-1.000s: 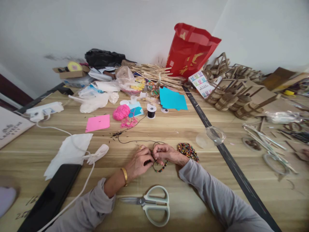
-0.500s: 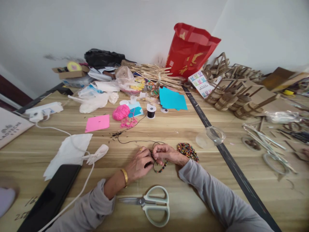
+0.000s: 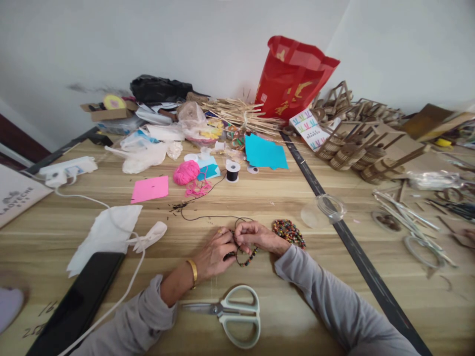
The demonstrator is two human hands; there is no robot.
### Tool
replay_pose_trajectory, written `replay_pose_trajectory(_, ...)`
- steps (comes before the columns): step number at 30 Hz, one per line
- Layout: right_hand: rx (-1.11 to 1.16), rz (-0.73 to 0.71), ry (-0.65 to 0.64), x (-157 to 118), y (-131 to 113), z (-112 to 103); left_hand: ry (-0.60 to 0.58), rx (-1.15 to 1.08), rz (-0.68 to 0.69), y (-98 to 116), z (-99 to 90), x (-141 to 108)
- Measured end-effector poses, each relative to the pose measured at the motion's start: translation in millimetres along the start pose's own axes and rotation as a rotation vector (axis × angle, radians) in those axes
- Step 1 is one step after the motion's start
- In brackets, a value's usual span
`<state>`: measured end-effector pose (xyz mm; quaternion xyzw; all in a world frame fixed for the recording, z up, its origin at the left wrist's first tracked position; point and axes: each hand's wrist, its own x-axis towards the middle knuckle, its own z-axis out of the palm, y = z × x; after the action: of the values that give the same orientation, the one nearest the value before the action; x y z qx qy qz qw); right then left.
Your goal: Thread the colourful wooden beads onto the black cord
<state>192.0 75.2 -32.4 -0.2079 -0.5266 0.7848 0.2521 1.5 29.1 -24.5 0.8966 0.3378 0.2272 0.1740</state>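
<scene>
My left hand [image 3: 216, 249] and my right hand [image 3: 258, 237] meet over a small loop of coloured beads, a beaded bracelet [image 3: 248, 261]. The left fingers are bent round its left side, and the right fingertips pinch at its top, where a black cord [image 3: 211, 216] comes in. That cord runs back across the table to a white spool wound with black cord [image 3: 232, 171]. Just beyond my right wrist lies a heap of multicoloured strung beads [image 3: 288, 232]. Scissors with pale green handles [image 3: 241, 316] lie nearest me, blades pointing left. The fingertips partly hide the bracelet.
Left of me are a black phone-like slab [image 3: 79, 301], a white cloth [image 3: 106, 232] and a white cable [image 3: 139, 267]. Pink yarn [image 3: 186, 172] and blue paper [image 3: 265, 152] lie farther back. Small woven baskets [image 3: 345, 155] and clear tubing [image 3: 331, 207] are at right.
My left hand has shifted very slightly, its fingers moving a little around the bracelet. My right hand keeps its pinch in nearly the same place.
</scene>
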Motion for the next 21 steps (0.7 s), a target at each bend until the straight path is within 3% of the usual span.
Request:
replay_pose_trajectory(6,-0.003,-0.009,-0.009,-0.6,-0.2,-0.5,0.05,-0.059,-0.022,-0.1,-2.2,2.2)
replay_pose_trajectory(21,-0.019,0.018,0.0,-0.7,0.6,-0.9,0.36,-0.397,-0.198,-8.2,-16.0,9.8)
